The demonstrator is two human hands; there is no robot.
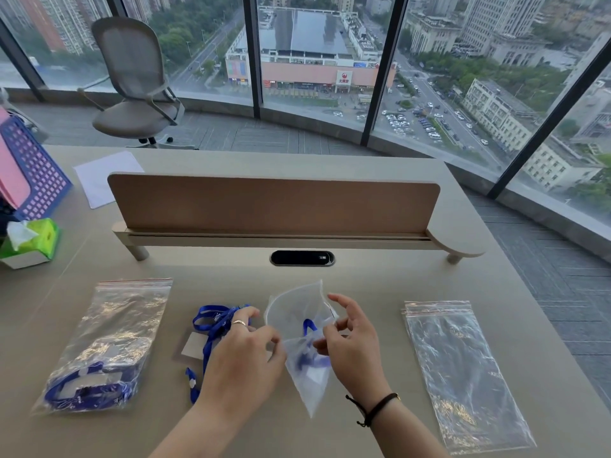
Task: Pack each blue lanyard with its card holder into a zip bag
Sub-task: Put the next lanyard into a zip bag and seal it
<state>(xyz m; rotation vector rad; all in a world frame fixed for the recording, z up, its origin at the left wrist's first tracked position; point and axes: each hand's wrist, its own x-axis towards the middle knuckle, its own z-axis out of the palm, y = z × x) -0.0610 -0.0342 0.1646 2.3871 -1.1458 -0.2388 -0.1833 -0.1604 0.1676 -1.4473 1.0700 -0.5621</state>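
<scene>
Both hands hold one zip bag [302, 342] above the desk's [380, 276] near edge: left hand [243, 355] and right hand [350, 342] pinch its mouth; a lanyard [309, 325] protrudes.

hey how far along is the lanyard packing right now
One packed zip bag lies at the left, done. In hand: the left hand and right hand hold an open bag with a lanyard partly in. Left: a loose lanyard with card holder on the desk; empty bags wait at right.
</scene>
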